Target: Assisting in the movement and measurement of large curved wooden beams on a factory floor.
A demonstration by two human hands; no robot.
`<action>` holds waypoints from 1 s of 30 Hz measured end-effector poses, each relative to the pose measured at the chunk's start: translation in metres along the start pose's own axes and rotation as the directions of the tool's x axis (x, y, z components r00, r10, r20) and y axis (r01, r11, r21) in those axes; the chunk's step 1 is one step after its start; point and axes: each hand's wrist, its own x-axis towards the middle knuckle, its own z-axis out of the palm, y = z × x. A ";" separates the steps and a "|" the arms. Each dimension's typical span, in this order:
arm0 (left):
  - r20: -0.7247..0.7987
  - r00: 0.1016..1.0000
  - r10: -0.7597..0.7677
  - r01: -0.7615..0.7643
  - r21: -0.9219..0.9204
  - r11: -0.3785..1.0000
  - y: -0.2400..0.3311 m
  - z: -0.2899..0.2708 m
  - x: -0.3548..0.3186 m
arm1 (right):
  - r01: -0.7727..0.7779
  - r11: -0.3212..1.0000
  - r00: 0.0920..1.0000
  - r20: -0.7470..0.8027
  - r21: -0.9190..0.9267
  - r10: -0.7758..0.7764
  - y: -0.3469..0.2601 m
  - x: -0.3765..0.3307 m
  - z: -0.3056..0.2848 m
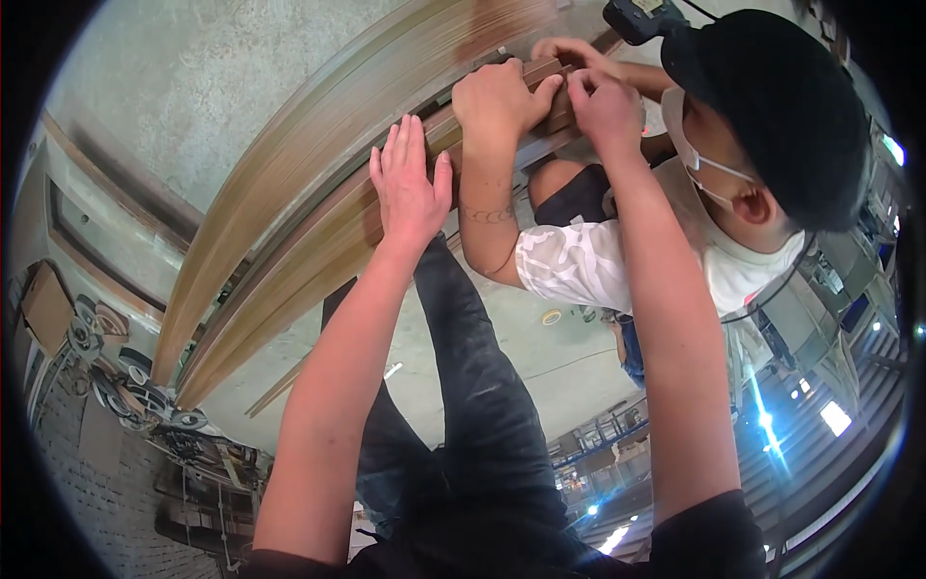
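Note:
My left hand (410, 183) lies flat with fingers stretched out on a long brown wooden strip (289, 275), one of several lying side by side. My right hand (606, 108) is closed, its fingertips pinched together at the far end of the wood; what they hold, if anything, is too small to make out. Between my hands, a co-worker's hand (499, 98) presses on the same strips. The co-worker's other hand (579, 56) reaches to the wood's end beside my right fingertips. A wide wooden board (318, 116) with streaked grain lies just beyond the strips.
The co-worker, in a black cap (772, 106) and patterned sleeve (574, 261), crouches close at the right, between my arms. Wheels and machine parts (135, 381) stand at the far left. A roll of tape (551, 317) lies on the concrete floor (569, 367).

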 end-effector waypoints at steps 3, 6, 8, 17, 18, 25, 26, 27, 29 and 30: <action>0.009 1.000 -0.003 0.003 0.012 1.000 -0.004 -0.002 0.000 | -0.016 0.990 0.994 0.103 -0.139 0.031 0.010 -0.028 -0.017; 0.020 1.000 -0.001 0.001 -0.006 1.000 -0.010 -0.008 -0.003 | -0.054 0.987 0.983 0.163 -0.154 0.079 0.004 -0.059 -0.037; 0.101 0.995 -0.019 0.016 0.029 0.999 -0.015 -0.014 -0.005 | -0.132 0.990 0.973 0.182 -0.056 0.140 -0.011 -0.077 -0.049; 0.193 0.977 -0.087 0.048 0.195 0.980 -0.056 -0.061 -0.045 | -0.198 0.872 0.965 0.247 0.447 0.093 -0.091 -0.168 -0.059; 0.199 0.975 -0.099 0.052 0.233 0.971 -0.060 -0.064 -0.050 | -0.207 0.853 0.959 0.274 0.479 0.079 -0.096 -0.179 -0.059; 0.180 0.974 -0.137 0.069 0.343 0.937 -0.068 -0.057 -0.063 | -0.384 0.665 0.908 0.393 0.641 0.145 -0.087 -0.193 -0.055; 0.143 0.978 -0.153 0.092 0.363 0.927 -0.067 -0.053 -0.062 | -0.407 0.671 0.896 0.413 0.620 0.163 -0.083 -0.188 -0.052; 0.149 0.980 -0.132 0.071 0.356 0.932 -0.067 -0.049 -0.061 | -0.408 0.638 0.905 0.383 0.653 0.187 -0.079 -0.182 -0.049; 0.064 0.984 -0.169 0.134 0.364 0.922 -0.063 -0.042 -0.057 | -0.337 0.634 0.941 0.238 0.696 0.240 -0.065 -0.159 -0.040; 0.083 0.978 -0.193 0.150 0.368 0.918 -0.060 -0.039 -0.054 | -0.270 0.654 0.958 0.129 0.706 0.256 -0.055 -0.141 -0.032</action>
